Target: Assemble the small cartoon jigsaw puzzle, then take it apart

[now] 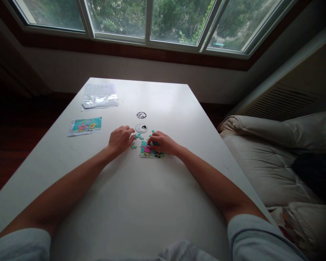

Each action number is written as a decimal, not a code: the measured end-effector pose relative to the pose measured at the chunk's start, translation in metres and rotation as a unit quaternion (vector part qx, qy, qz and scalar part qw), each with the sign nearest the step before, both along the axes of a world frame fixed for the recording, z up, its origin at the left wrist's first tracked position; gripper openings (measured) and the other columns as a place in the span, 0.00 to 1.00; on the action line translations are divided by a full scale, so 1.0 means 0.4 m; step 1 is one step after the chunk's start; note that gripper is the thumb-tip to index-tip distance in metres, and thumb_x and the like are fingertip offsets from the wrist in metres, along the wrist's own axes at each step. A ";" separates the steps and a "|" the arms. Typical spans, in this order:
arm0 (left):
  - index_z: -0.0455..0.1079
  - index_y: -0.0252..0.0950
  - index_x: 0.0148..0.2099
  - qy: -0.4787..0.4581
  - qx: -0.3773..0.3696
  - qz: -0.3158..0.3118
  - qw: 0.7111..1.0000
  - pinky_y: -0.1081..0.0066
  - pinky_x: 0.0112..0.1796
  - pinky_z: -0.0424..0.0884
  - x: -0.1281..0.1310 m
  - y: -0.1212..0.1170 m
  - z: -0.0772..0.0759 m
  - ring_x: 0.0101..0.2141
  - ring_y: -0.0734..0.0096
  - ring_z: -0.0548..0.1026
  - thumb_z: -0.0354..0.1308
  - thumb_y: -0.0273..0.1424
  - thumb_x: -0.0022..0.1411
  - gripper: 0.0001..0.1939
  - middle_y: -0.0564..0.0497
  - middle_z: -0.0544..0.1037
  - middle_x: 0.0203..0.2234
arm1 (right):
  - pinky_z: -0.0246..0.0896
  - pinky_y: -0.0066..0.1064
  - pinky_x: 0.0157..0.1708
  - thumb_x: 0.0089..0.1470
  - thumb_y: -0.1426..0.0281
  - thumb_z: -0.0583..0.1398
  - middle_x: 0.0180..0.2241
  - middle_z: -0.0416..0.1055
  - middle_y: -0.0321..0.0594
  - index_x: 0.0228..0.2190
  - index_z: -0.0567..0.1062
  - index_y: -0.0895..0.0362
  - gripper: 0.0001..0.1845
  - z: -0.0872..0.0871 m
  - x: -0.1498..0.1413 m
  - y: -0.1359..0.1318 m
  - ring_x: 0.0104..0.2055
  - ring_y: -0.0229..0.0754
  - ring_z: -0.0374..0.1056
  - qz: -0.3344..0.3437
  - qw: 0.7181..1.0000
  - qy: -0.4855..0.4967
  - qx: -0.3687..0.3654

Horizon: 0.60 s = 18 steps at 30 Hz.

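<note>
A small, partly joined jigsaw puzzle (149,152) in teal and pink lies on the white table (141,203). My right hand (163,142) rests on top of it, fingers curled and pressing on its pieces. My left hand (121,139) lies just to the left, fingers bent, fingertips touching loose teal puzzle pieces (138,136). Another loose piece (133,146) sits below the left fingertips. What, if anything, either hand pinches is too small to make out.
A printed cartoon picture sheet (85,125) lies to the left, a crinkled clear plastic bag (100,96) further back. Two round cable holes (141,127) sit behind the hands. A cushioned sofa (277,159) stands right of the table, with windows (149,18) beyond.
</note>
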<state>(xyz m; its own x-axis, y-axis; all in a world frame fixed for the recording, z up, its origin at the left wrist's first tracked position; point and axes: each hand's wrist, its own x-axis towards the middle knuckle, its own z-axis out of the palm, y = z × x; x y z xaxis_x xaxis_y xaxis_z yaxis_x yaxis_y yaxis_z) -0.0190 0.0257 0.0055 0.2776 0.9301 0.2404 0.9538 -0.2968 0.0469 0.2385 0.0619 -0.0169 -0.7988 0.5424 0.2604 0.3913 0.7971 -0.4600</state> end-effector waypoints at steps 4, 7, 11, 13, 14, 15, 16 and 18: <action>0.78 0.40 0.49 -0.013 -0.013 0.005 1.000 0.64 0.40 0.66 -0.013 0.015 -0.020 0.43 0.57 0.73 0.52 0.38 0.69 0.15 0.45 0.77 0.40 | 0.59 0.34 0.43 0.61 0.63 0.63 0.38 0.71 0.44 0.41 0.79 0.55 0.10 0.003 0.000 -0.002 0.41 0.45 0.63 0.000 1.000 -0.002 -0.002; 0.78 0.40 0.46 -0.032 -0.022 -0.007 0.999 0.65 0.39 0.66 -0.015 0.018 -0.023 0.43 0.58 0.73 0.52 0.38 0.69 0.14 0.45 0.77 0.39 | 0.59 0.34 0.43 0.61 0.63 0.63 0.38 0.71 0.44 0.40 0.79 0.54 0.09 0.005 -0.001 -0.003 0.41 0.45 0.63 -0.003 1.000 -0.003 -0.004; 0.79 0.41 0.44 -0.061 -0.029 -0.009 0.998 0.66 0.39 0.66 -0.013 0.017 -0.024 0.42 0.59 0.73 0.54 0.38 0.68 0.13 0.46 0.77 0.39 | 0.59 0.34 0.43 0.60 0.63 0.63 0.38 0.71 0.44 0.41 0.79 0.54 0.09 0.005 -0.001 -0.001 0.41 0.45 0.63 -0.003 1.000 -0.004 -0.006; 0.78 0.41 0.43 -0.082 -0.034 -0.006 0.996 0.66 0.39 0.66 -0.011 0.018 -0.026 0.41 0.60 0.73 0.55 0.37 0.68 0.12 0.47 0.77 0.38 | 0.59 0.34 0.43 0.60 0.63 0.63 0.38 0.71 0.44 0.41 0.79 0.54 0.09 0.003 -0.001 0.000 0.41 0.45 0.63 -0.002 1.000 -0.003 -0.006; 0.78 0.41 0.43 -0.093 -0.035 -0.005 0.995 0.66 0.39 0.66 -0.010 0.018 -0.027 0.41 0.60 0.73 0.55 0.37 0.67 0.11 0.47 0.77 0.38 | 0.59 0.35 0.44 0.60 0.63 0.63 0.38 0.71 0.44 0.41 0.79 0.54 0.09 0.002 0.000 0.000 0.41 0.45 0.63 -0.002 1.000 -0.003 -0.006; 0.78 0.41 0.42 -0.103 -0.037 -0.005 0.994 0.66 0.38 0.66 -0.010 0.018 -0.028 0.41 0.61 0.74 0.55 0.37 0.67 0.11 0.47 0.77 0.38 | 0.59 0.35 0.44 0.60 0.63 0.63 0.38 0.71 0.44 0.41 0.79 0.54 0.10 0.001 0.000 0.001 0.41 0.45 0.63 -0.002 1.000 -0.003 -0.006; 0.78 0.41 0.42 -0.112 -0.038 -0.006 0.993 0.67 0.38 0.66 -0.009 0.018 -0.029 0.40 0.61 0.74 0.55 0.36 0.67 0.10 0.48 0.77 0.38 | 0.59 0.35 0.44 0.60 0.63 0.64 0.38 0.71 0.44 0.41 0.79 0.54 0.10 0.001 0.000 0.001 0.42 0.45 0.63 -0.003 1.000 -0.003 -0.005; 0.78 0.41 0.41 -0.125 -0.037 -0.009 0.991 0.67 0.38 0.66 -0.009 0.019 -0.030 0.39 0.61 0.74 0.55 0.36 0.66 0.10 0.48 0.77 0.38 | 0.59 0.35 0.44 0.60 0.63 0.64 0.38 0.71 0.44 0.41 0.79 0.54 0.10 -0.001 0.001 0.002 0.42 0.45 0.63 -0.003 1.000 -0.004 -0.005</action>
